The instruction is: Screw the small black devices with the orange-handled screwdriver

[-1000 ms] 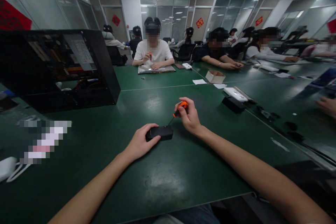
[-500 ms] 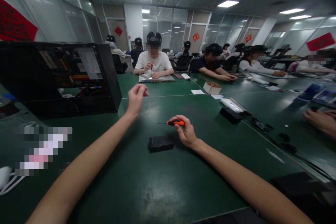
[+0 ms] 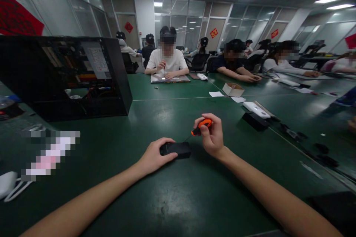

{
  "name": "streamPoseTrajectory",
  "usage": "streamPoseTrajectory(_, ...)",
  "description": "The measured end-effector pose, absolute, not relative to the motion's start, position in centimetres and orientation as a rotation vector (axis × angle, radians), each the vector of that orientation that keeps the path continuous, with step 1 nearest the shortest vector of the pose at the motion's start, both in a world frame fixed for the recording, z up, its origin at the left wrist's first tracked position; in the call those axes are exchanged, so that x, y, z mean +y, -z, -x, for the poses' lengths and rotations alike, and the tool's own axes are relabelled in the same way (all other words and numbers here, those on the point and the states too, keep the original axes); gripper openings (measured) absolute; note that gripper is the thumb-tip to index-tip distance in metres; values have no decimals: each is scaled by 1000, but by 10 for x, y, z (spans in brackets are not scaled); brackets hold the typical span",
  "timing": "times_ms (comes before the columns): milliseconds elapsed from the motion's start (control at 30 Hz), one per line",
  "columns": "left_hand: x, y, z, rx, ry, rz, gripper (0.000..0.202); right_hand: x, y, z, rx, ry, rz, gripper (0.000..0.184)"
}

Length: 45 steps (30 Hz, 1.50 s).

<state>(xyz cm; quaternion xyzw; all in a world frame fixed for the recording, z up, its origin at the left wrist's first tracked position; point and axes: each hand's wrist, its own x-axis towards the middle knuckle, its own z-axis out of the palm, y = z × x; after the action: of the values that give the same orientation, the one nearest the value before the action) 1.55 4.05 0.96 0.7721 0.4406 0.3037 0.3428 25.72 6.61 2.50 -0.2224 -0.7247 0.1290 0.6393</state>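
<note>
On the green table in front of me lies a small black box-shaped device (image 3: 182, 150). My left hand (image 3: 156, 156) grips its left end, thumb along the near side and fingers over the far side. An orange and black screwdriver (image 3: 205, 123) is in my right hand (image 3: 213, 137), fingers wrapped round the handle. Its thin shaft slants down to the left, with the tip at or just above the device's right far edge; whether it touches I cannot tell.
A black open-sided computer case (image 3: 116, 77) stands at the left. To the right are a cardboard box (image 3: 233, 89), a white device (image 3: 256, 110) and a black box (image 3: 255, 121). Across the green table (image 3: 167, 200), a person in a white shirt (image 3: 167, 61) works with a screwdriver over a flat panel.
My left hand has come down from the air and taken hold of the black device. My right hand has turned the screwdriver, so its tip now points down toward the device.
</note>
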Motion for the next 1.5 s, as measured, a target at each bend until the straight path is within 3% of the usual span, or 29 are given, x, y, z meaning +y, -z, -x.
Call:
streamPoseTrajectory(567, 38, -14, -18, 1140, -762, -2040, 36, 96, -93, -254, -2095, -295, 976, 23)
streamPoseTrajectory(800, 38, -10, -15, 1133, -752, -2038, 37, 111, -113, -265, -2259, -438, 1017, 23)
streamPoseTrajectory(1033, 39, -11, -16, 1122, -757, -2025, 38, 67, -156, -264, -2514, -808, 1032, 7)
streamPoseTrajectory(1133, 40, -11, -16, 1110, -756, -2029, 36, 58, -165, -254, -2601, -682, 1169, 18)
streamPoseTrajectory(1233, 41, -10, -16, 1101, -749, -2034, 39, 56, -167, -244, -2633, -474, 1200, 15)
streamPoseTrajectory(1333, 41, -10, -16, 1110, -740, -2035, 42, 54, -168, -240, -2727, -333, 1100, 31)
streamPoseTrajectory(1500, 39, -11, -15, 1125, -722, -2015, 40, 51, -162, -249, -2677, -270, 1279, 15)
